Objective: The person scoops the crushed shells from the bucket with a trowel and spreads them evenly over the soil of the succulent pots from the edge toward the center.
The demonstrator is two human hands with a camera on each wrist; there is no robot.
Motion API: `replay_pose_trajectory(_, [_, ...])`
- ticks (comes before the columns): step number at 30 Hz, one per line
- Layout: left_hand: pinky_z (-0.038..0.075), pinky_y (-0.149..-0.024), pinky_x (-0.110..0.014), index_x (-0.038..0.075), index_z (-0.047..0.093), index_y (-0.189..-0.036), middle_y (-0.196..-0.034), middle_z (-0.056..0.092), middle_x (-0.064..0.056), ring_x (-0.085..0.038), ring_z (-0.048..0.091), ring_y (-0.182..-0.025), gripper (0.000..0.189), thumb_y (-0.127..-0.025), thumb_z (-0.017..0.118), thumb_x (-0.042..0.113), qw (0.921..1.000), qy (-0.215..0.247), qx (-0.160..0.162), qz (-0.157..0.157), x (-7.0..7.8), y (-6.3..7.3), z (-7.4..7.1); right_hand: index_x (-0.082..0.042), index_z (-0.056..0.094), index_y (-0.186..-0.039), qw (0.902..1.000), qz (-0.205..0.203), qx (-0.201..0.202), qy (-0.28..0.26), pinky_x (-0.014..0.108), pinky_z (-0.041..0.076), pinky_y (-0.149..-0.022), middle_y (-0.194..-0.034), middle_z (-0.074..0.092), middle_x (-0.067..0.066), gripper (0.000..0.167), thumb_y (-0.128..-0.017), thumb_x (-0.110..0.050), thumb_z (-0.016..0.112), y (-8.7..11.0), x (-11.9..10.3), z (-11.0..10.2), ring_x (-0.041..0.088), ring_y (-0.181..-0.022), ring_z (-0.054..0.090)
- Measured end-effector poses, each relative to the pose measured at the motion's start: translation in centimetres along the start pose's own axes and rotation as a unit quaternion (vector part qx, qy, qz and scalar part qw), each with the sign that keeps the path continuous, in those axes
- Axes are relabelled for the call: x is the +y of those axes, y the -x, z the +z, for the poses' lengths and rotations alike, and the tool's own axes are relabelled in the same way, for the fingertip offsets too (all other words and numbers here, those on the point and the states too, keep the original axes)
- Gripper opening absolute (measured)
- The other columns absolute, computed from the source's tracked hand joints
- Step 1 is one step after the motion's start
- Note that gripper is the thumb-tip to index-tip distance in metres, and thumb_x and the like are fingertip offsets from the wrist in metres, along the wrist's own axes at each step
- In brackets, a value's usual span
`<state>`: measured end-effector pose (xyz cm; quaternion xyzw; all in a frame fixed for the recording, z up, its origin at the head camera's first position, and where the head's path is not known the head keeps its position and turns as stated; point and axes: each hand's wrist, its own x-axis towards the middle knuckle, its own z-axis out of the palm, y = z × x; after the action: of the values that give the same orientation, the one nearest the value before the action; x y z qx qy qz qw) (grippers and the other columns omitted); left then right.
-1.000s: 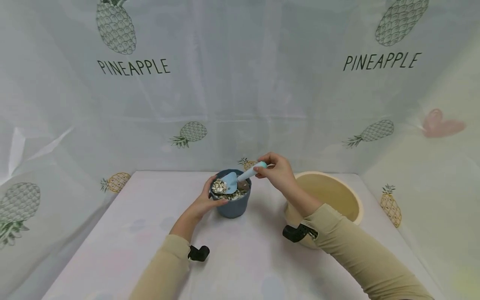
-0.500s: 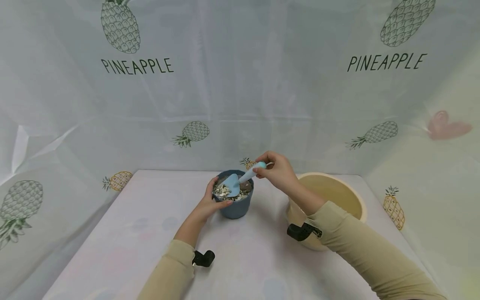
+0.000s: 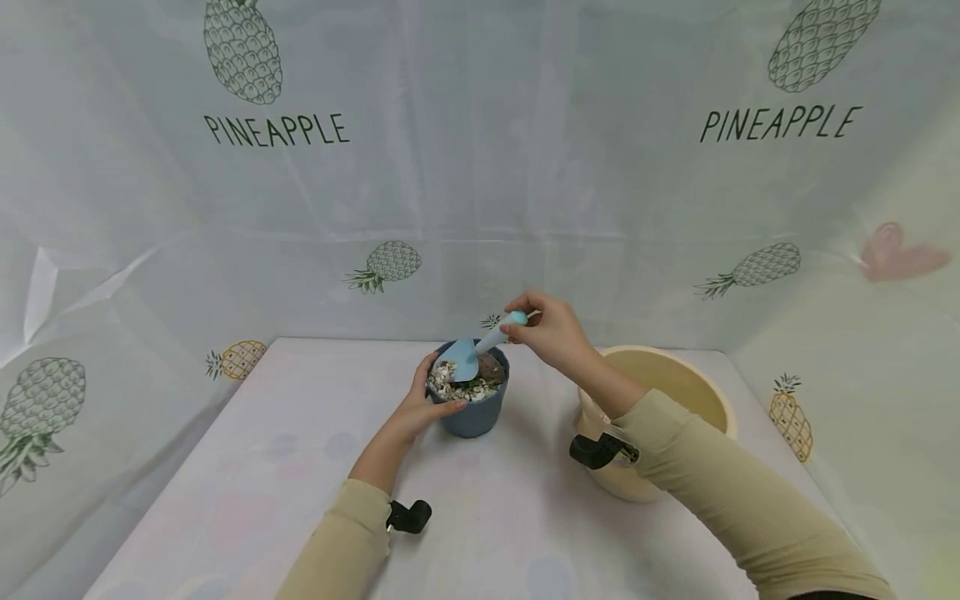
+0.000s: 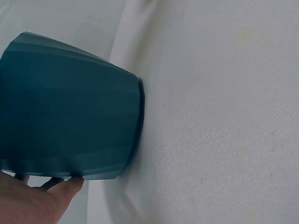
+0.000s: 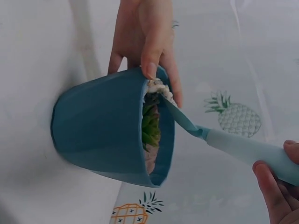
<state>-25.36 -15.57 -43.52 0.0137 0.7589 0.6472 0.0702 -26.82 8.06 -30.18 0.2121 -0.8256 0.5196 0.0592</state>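
A blue flower pot (image 3: 472, 421) stands on the table, filled with pale gravel (image 3: 483, 392) and brown soil. In the right wrist view a green succulent (image 5: 150, 126) shows inside it. My left hand (image 3: 416, 408) grips the pot's left side, thumb at the near rim; the left wrist view catches part of that hand (image 4: 42, 200) against the pot wall (image 4: 70, 107). Between thumb and fingers, my right hand (image 3: 551, 332) holds the handle of a light blue trowel (image 3: 463, 360). Its blade slants down into the pot, at the gravel on the left.
A large cream bucket (image 3: 720, 400) stands to the right, partly behind my right forearm. The pale tablecloth (image 3: 315, 467) covers the table. Directly behind hangs a pineapple-print curtain (image 3: 480, 192).
My right hand has moved slightly up and left, tilting the trowel handle more steeply. Gravel that lay by the blade's left edge is now spread lower in the pot. The left hand keeps its grip.
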Motion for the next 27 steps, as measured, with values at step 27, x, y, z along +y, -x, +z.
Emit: replay_pose_trajectory(27, [0.008,-0.110,-0.067,0.032,0.012,-0.156,-0.162,-0.004,-0.012,-0.041,-0.007,-0.145,0.101,-0.082,0.081,0.018,0.9999,-0.004,-0.005,-0.009,0.3,0.3,0.1,-0.001,0.065,-0.107,0.9987,-0.023,-0.017,0.041,0.035,0.056,-0.072,-0.096,0.062,0.010,0.019,-0.089,-0.005,0.071,1.7,-0.8,-2.8,0.024,-0.084,0.069])
